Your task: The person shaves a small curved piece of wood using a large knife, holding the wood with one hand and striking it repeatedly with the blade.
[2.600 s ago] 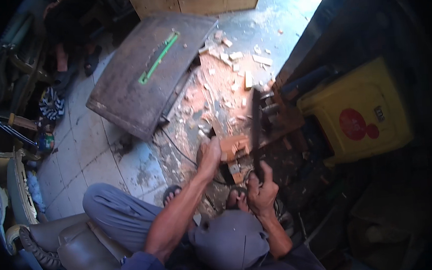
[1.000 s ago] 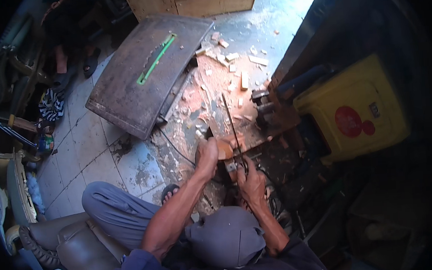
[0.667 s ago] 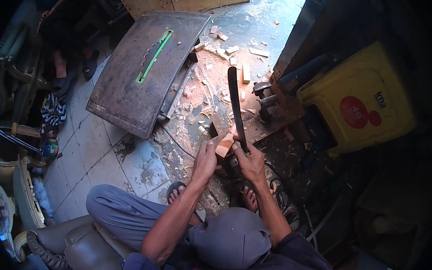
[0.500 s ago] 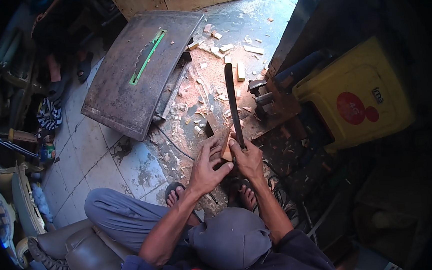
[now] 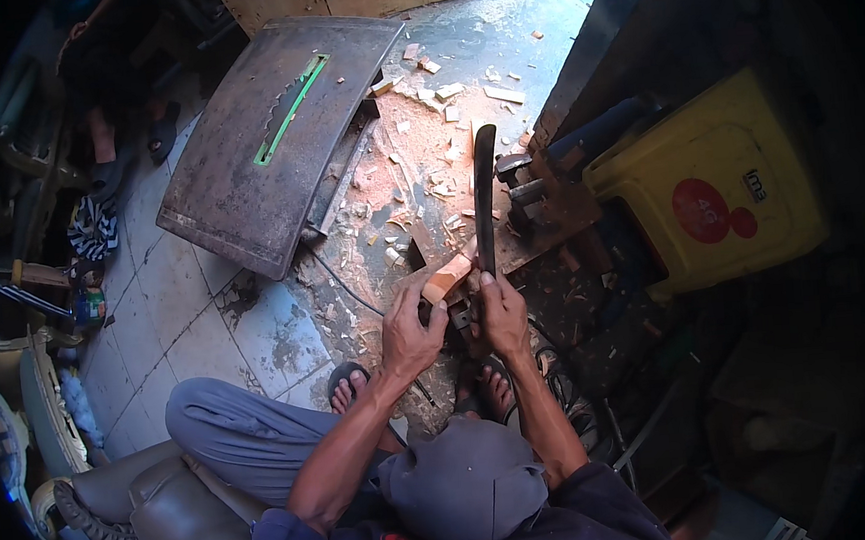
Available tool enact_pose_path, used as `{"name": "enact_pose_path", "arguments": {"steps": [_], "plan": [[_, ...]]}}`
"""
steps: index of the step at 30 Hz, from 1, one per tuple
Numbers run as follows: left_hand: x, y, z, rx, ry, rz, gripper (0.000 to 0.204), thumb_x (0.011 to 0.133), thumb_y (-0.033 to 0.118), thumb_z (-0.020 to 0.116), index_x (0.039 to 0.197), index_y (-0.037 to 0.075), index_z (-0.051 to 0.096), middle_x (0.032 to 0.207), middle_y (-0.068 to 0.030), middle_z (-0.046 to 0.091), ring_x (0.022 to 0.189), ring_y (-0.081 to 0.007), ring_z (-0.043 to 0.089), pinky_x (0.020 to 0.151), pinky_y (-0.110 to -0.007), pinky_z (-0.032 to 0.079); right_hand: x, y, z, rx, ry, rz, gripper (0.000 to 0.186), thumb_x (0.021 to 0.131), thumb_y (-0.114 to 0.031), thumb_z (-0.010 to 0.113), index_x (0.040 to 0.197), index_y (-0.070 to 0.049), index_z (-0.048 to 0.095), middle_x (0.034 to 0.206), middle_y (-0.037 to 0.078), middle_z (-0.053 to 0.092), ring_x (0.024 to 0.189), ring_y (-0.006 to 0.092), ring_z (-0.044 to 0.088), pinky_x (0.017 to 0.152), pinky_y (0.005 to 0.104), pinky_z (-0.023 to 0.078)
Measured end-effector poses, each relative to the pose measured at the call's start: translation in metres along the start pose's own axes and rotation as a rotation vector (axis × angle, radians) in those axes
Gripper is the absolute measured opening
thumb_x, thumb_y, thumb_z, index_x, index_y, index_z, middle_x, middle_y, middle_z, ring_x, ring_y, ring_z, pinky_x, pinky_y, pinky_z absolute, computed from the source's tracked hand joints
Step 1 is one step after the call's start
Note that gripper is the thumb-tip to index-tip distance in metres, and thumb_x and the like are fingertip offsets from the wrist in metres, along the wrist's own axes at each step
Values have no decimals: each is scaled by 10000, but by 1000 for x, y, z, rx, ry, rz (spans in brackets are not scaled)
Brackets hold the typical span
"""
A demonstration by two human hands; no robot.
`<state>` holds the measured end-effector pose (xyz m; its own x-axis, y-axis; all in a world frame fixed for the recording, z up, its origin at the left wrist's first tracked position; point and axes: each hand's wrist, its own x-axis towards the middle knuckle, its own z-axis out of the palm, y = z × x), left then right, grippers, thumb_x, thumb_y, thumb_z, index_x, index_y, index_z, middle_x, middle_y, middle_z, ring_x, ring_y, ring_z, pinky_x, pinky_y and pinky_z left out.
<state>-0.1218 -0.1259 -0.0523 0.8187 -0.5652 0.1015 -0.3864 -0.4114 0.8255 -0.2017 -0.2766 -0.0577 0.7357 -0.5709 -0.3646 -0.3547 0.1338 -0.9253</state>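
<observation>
In my right hand (image 5: 504, 317) is the handle end of a long dark machete (image 5: 485, 191), its blade pointing away from me and slightly right. My left hand (image 5: 413, 334) grips a small piece of wood (image 5: 448, 278) between thumb and fingers, its shaped pale orange face turned up. The wood slants away to the right, and its far end comes close to the blade; whether they touch I cannot tell. Both hands are in front of my knees, above a low dark work spot whose details are partly hidden.
A table saw (image 5: 235, 173) with a toothed blade in a green-edged slot stands ahead left. Wood offcuts (image 5: 505, 94) and sawdust cover the floor. A yellow plastic stool (image 5: 636, 165) lies tipped at the right, beside a metal vise-like tool (image 5: 522, 188). Another person's foot (image 5: 103, 143) shows far left.
The machete's tip has swung to the right and its blade has moved off the wood. The wood has tilted over to the right in my left hand, and my hands have drawn slightly apart.
</observation>
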Motion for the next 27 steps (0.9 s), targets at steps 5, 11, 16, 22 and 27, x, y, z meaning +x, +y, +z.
{"name": "enact_pose_path", "arguments": {"steps": [5,11,16,22,27], "plan": [[7,28,-12,159,72,74,400,954,102,679,1313,-39,573,1054,-229,630,904,-403,676,770,-439,539,-38,-13,4,-248,59,-179,410,1043,-145,504,1421,-1,569,1035,248,717,922,376,728,846,433,561],[15,43,-4,64,107,93,379,939,20,675,1298,-55,580,976,-228,628,755,-372,639,683,-416,529,-64,-7,-2,-307,226,-604,358,1003,-62,541,1334,65,592,1061,296,708,941,405,737,805,442,578],[20,52,-7,137,86,164,368,902,-46,677,1261,-59,599,954,-214,626,801,-373,668,698,-434,544,-55,-3,-12,-396,52,-358,286,995,-71,583,1263,17,631,936,265,709,846,424,726,724,442,572],[19,52,-12,197,66,161,369,895,-65,671,1256,-55,599,974,-212,625,821,-371,682,691,-437,546,-84,-56,-23,-80,214,-417,261,1024,-126,556,1249,-29,645,793,258,648,644,392,676,599,436,507],[20,55,-4,163,61,143,384,886,-70,672,1261,-47,595,980,-213,623,835,-376,680,691,-435,540,-53,28,-18,-528,83,-178,277,1042,-173,526,1250,-47,660,666,227,598,531,314,601,554,422,478]]}}
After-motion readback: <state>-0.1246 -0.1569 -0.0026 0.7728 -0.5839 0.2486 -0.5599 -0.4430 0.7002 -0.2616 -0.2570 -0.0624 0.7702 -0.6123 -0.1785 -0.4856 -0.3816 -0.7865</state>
